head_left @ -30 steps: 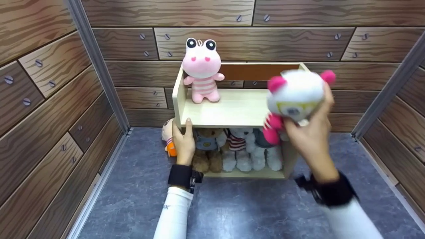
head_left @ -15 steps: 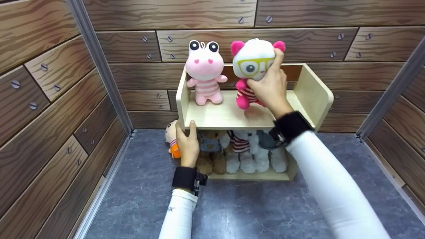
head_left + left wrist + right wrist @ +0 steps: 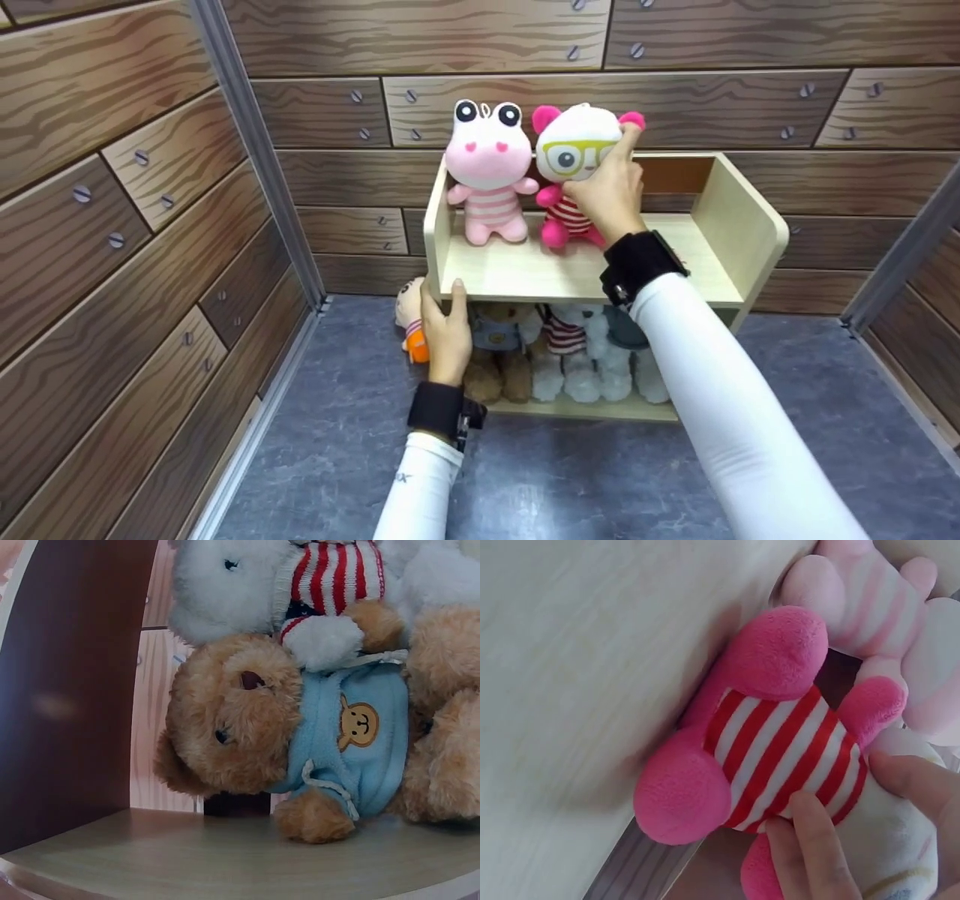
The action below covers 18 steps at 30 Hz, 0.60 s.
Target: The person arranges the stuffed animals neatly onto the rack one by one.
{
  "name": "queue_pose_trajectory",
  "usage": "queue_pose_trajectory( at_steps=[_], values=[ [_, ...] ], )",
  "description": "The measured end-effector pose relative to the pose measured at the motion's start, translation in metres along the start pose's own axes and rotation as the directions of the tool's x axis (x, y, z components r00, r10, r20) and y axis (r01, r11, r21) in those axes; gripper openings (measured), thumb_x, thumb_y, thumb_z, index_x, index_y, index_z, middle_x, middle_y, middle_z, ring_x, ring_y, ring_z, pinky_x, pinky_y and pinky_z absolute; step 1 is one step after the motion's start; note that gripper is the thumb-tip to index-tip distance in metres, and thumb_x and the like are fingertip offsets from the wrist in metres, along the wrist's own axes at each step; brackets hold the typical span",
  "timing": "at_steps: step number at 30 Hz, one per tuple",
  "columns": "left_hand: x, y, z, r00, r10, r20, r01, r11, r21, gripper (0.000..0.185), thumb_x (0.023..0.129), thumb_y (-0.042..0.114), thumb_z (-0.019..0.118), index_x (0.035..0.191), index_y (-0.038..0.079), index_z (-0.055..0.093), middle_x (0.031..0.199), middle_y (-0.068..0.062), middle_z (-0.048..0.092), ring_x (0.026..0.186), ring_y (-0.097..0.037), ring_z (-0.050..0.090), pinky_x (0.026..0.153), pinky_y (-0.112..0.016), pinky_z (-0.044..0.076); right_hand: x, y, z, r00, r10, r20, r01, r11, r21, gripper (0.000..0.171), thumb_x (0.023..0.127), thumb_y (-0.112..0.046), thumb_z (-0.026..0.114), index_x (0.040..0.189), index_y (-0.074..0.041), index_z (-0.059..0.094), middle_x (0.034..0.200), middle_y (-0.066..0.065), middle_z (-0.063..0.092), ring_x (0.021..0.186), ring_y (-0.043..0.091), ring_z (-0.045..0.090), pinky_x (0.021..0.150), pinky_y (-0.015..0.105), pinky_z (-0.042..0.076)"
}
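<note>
My right hand (image 3: 609,187) grips a plush panda (image 3: 574,142) with pink ears, yellow glasses and a red-and-white striped body. In the right wrist view, thumb and fingers close around its neck and upper body, and its pink feet (image 3: 681,786) are at the shelf board. Beside it on the upper shelf sits a pink-striped plush frog (image 3: 489,169) with big black eyes. My left hand (image 3: 448,334) holds the left side of the wooden shelf (image 3: 517,289), its thumb on the near face. Inside the lower level, a brown teddy bear (image 3: 232,716) in a blue hoodie shows in the left wrist view.
Fluffy white plush toys (image 3: 589,367) fill the lower level next to the brown bear. A doll in orange (image 3: 414,330) is on the grey floor (image 3: 337,450), left of the shelf and partly hidden. Wood-patterned walls (image 3: 315,112) surround the shelf.
My right hand has brought the panda from the right side leftward onto the upper shelf, close beside the frog. The left hand stays at the shelf's side. The head view has shifted slightly.
</note>
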State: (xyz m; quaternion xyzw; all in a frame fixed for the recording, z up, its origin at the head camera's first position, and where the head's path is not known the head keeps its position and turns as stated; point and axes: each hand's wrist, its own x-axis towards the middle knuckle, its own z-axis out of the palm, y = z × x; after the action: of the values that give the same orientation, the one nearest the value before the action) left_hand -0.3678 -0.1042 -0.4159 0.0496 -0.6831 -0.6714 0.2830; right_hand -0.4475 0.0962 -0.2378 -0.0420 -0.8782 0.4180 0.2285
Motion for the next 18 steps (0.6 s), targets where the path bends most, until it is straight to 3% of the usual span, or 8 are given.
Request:
queue_pose_trajectory(
  at_steps=[5, 18],
  values=[
    [-0.0046, 0.0002, 0.0014, 0.999, -0.042, 0.001, 0.042, 0.999, 0.011, 0.061, 0.101, 0.033, 0.056, 0.151, 0.005, 0.036, 0.153, -0.018, 0.042, 0.143, -0.03, 0.037, 0.119, -0.044, 0.025, 0.0015, 0.0014, 0.0025, 1.0, 0.006, -0.008, -0.006, 1.0, -0.011, 0.096, 0.071, -0.012, 0.081, 0.143, -0.017, 0.017, 0.132, 0.026, 0.057, 0.118, 0.042, 0.058, 0.102, 0.048, 0.045],
    [-0.0001, 0.0003, 0.001, 0.999, -0.039, -0.007, 0.039, 0.999, 0.019, 0.062, 0.101, 0.034, 0.056, 0.152, 0.005, 0.035, 0.154, -0.018, 0.041, 0.144, -0.03, 0.036, 0.119, -0.044, 0.025, -0.0009, 0.0005, 0.0092, 1.0, -0.018, 0.013, 0.019, 0.998, -0.054, 0.101, 0.074, -0.018, 0.083, 0.147, -0.018, 0.013, 0.132, 0.025, 0.056, 0.115, 0.044, 0.059, 0.098, 0.051, 0.048]
  ],
)
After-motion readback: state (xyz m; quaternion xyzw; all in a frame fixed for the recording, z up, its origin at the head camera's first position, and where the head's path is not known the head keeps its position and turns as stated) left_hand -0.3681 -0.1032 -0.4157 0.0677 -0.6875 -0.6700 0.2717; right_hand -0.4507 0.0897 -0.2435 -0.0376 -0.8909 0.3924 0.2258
